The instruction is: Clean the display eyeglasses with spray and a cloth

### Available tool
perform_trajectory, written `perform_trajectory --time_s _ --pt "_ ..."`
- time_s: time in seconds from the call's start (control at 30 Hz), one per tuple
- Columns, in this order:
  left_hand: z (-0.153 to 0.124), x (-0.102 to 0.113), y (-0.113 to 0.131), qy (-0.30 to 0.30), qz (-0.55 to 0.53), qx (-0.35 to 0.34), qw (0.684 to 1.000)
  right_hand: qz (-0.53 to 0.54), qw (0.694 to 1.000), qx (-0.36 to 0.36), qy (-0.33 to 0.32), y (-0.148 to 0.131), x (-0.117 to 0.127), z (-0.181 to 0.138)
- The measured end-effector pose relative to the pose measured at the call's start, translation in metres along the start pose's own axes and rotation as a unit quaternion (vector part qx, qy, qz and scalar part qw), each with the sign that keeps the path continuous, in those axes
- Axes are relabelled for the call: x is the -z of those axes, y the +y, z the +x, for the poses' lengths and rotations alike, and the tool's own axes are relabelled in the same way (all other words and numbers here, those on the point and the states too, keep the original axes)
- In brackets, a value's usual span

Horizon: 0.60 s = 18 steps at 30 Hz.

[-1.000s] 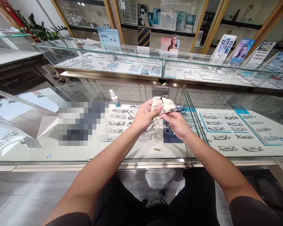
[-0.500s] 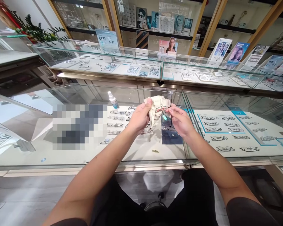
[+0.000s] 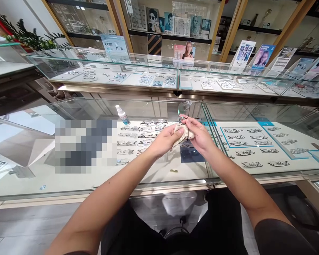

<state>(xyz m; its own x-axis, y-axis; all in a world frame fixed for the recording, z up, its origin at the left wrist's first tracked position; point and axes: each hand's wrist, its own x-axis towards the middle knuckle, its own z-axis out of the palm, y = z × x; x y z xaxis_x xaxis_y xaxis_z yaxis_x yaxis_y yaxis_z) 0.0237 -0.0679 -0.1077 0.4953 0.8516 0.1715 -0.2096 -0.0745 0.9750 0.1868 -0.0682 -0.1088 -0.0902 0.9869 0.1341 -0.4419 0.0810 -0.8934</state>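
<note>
A pair of thin-rimmed glasses [image 3: 184,109] is held upright over the glass counter [image 3: 159,166], one lens sticking up above my fingers. My right hand [image 3: 200,136] is closed on the frame from the right. My left hand [image 3: 166,140] pinches a cream cleaning cloth [image 3: 183,132] against the lower part of the glasses. Both hands meet at the middle of the counter, a little above the glass.
A small white spray bottle [image 3: 122,115] stands on the counter to the left of my hands. A small brass piece [image 3: 174,170] lies near the front edge. Rows of glasses lie inside the case below. A second glass case [image 3: 175,76] with leaflets runs behind.
The cloth has slid down off the lens and is now bunched lower between my hands. The glasses lens now stands clear above my fingers. The view has shifted slightly.
</note>
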Motion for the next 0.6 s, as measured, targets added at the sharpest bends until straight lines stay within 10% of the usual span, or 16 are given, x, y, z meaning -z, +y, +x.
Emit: perform_trajectory --time_s 0.6 --pt "0.002 0.009 0.002 0.138 -0.003 -0.008 0.990 -0.109 0.989 0.093 0.022 -0.029 0.015 0.001"
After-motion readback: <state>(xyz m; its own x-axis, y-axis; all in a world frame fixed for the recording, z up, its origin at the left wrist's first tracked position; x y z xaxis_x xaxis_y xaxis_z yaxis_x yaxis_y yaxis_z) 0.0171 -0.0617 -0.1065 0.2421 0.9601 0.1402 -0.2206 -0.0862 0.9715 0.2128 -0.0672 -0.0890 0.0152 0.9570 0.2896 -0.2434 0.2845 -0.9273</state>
